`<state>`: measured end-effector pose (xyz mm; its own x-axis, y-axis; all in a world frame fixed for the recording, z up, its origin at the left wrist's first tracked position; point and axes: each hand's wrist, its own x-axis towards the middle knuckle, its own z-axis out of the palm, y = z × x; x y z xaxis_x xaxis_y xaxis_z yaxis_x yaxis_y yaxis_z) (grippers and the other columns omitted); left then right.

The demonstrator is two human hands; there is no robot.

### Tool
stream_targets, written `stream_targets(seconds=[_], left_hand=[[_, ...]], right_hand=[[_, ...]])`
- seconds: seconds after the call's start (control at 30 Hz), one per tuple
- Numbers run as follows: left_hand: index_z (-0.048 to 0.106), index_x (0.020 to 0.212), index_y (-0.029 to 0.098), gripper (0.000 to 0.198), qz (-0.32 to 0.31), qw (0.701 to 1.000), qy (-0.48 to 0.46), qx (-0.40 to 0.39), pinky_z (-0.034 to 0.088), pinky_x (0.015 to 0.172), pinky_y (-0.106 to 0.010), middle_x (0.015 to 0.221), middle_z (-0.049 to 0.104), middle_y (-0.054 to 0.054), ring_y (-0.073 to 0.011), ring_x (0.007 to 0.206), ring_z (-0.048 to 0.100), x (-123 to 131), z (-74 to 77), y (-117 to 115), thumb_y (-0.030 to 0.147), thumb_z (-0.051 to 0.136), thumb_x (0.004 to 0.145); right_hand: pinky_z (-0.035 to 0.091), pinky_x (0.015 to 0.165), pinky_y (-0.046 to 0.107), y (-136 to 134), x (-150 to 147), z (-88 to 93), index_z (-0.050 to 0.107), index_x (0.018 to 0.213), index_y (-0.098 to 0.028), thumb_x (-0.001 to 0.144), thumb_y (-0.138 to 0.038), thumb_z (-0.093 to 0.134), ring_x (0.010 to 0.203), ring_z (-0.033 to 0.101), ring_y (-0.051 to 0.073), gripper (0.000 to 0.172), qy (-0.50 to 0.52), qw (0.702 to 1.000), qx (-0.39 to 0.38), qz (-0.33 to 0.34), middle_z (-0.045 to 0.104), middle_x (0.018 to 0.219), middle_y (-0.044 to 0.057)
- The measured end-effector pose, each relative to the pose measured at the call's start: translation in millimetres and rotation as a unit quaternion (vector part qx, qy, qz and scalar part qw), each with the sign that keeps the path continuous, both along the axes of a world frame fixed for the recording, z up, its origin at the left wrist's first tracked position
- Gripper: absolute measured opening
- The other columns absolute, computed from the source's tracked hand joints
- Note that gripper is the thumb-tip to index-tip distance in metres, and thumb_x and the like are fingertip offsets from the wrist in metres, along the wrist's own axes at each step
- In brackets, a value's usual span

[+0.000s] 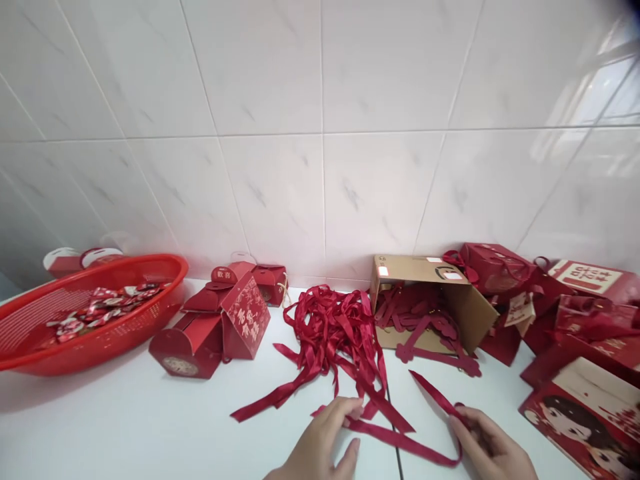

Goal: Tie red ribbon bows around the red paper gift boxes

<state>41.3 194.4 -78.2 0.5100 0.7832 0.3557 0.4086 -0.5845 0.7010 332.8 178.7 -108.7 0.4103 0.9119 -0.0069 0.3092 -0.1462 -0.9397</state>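
Observation:
My right hand (493,443) pinches a dark red satin ribbon (400,440) between thumb and fingers. One pointed end of it sticks up past the fingertips, and the rest loops left across the white table. At the front middle, my left hand (325,440) has its fingers bent over the ribbon's other stretch, with the thumb apart from them. Just beyond that hand lies a tangled heap of red ribbons (340,327), several loose ends trailing forward. Behind my right hand, a cardboard box (420,267) on its side holds dark red cut-out strips (430,327), some spilling out.
A red plastic basket (100,360) with wrapped candies (107,307) stands at left. Folded red gift boxes (245,320) sit between it and the ribbon heap. More red boxes and bags (590,433) crowd the right side. A tiled wall (270,187) closes off the back.

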Motion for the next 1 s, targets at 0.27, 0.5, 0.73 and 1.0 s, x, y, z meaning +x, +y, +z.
stream_targets(seconds=[0.27,0.5,0.73,1.0], left_hand=[[0.048,0.107,0.022,0.028,0.057,0.996,-0.019,-0.062,0.049,0.084,-0.032,0.102,0.057,-0.006,-0.0172,0.092,0.057,7.0,4.5,0.4,0.011,0.047,0.082],[0.048,0.106,0.020,0.029,0.115,0.993,-0.006,-0.019,0.053,0.076,-0.026,0.107,0.053,-0.007,-0.0165,0.094,0.057,14.7,-2.9,5.4,0.010,0.048,0.079],[0.052,0.112,0.017,0.038,0.102,0.990,0.076,0.061,0.041,0.100,-0.037,0.118,0.051,-0.009,-0.0229,0.111,0.049,16.6,2.1,-3.6,0.009,0.052,0.075],[0.050,0.124,0.014,0.043,0.136,0.966,0.196,0.095,0.027,0.109,-0.047,0.139,0.038,-0.015,-0.0309,0.132,0.032,1.7,4.9,-33.3,0.021,0.050,0.082]], right_hand=[[0.044,0.049,0.027,1.7,-0.8,-7.5,0.065,0.072,-0.024,0.068,-0.051,0.056,0.052,0.054,0.019,0.029,-0.171,0.984,0.048,-0.013,0.061,0.056,0.000],[0.045,0.061,0.031,-3.4,-9.7,0.9,0.062,0.073,-0.022,0.072,-0.037,0.049,0.060,0.058,0.020,0.020,-0.278,0.955,0.098,0.039,0.065,0.066,0.002],[0.042,0.070,0.030,-9.6,-15.2,4.3,0.064,0.078,-0.019,0.074,-0.024,0.049,0.075,0.056,0.019,0.016,-0.351,0.924,0.128,0.078,0.063,0.082,0.005],[0.044,0.080,0.036,-41.6,-30.6,11.1,0.066,0.080,-0.017,0.077,-0.017,0.049,0.094,0.053,0.025,0.016,-0.407,0.891,0.195,0.047,0.061,0.093,0.010]])
